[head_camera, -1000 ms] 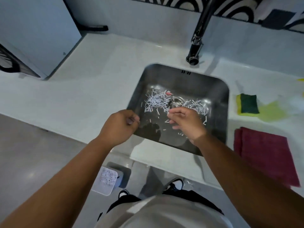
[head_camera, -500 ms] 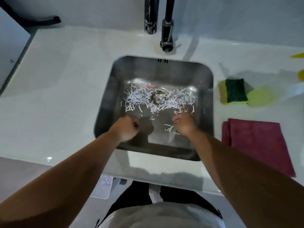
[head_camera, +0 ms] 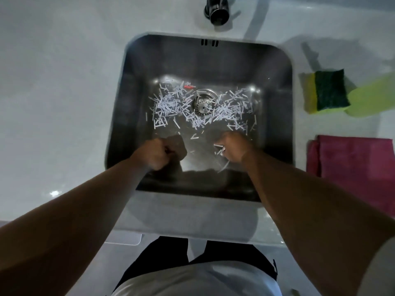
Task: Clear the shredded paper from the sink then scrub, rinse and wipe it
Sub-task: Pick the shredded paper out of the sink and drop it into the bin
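Observation:
A steel sink (head_camera: 275, 67) is set in a white counter. White shredded paper (head_camera: 168, 105) lies scattered on its floor on both sides of the round drain (head_camera: 204, 102), with one red scrap among it. Both my hands are down in the near half of the basin. My left hand (head_camera: 157, 153) is curled into a fist; whether it holds paper is hidden. My right hand (head_camera: 232, 148) is curled around a few white paper strips that stick out by its fingers.
A yellow-and-green sponge (head_camera: 327, 91) lies on the counter right of the sink, beside a lime-green object (head_camera: 372, 98). A magenta cloth (head_camera: 354, 167) lies nearer on the right. The black tap base (head_camera: 217, 10) stands behind the sink.
The view has swung to look straight down and closer into the sink. Both hands have dropped from the near rim into the basin, the right one now on loose strips.

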A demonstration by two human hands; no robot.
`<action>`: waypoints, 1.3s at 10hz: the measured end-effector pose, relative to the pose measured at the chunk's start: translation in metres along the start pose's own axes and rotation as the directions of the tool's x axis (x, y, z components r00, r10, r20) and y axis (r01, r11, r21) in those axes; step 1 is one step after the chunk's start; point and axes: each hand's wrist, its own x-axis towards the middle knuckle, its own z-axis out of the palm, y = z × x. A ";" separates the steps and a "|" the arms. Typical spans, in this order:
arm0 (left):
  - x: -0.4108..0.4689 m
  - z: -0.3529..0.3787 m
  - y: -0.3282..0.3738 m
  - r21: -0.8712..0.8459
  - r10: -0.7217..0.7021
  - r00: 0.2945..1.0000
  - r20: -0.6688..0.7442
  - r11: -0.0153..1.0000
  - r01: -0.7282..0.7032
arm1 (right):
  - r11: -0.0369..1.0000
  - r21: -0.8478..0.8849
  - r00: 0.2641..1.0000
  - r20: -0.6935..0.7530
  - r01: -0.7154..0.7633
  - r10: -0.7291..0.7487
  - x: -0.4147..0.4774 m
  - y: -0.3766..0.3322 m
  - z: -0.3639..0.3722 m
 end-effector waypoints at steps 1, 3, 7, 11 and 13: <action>0.005 0.004 -0.001 -0.007 0.009 0.999 -0.031 1.000 -0.009 | 0.995 -0.075 0.997 -0.019 0.071 -0.073 -0.004 0.006 0.007; 0.011 0.013 0.001 -0.018 0.082 0.994 -0.074 0.996 -0.084 | 0.985 -0.146 0.995 -0.036 0.092 -0.098 -0.004 0.004 0.015; 0.032 0.023 0.022 0.018 0.144 0.989 -0.021 0.989 -0.144 | 0.888 0.322 0.944 0.085 -0.329 0.319 -0.028 0.023 -0.013; 0.072 0.050 0.080 0.087 0.408 0.913 0.031 0.908 -0.409 | 0.984 0.051 0.980 0.112 -0.169 0.162 -0.011 0.021 0.008; 0.082 0.060 0.083 0.293 0.529 0.848 0.039 0.805 -0.516 | 0.979 0.029 0.978 0.058 -0.202 0.200 -0.003 0.026 0.024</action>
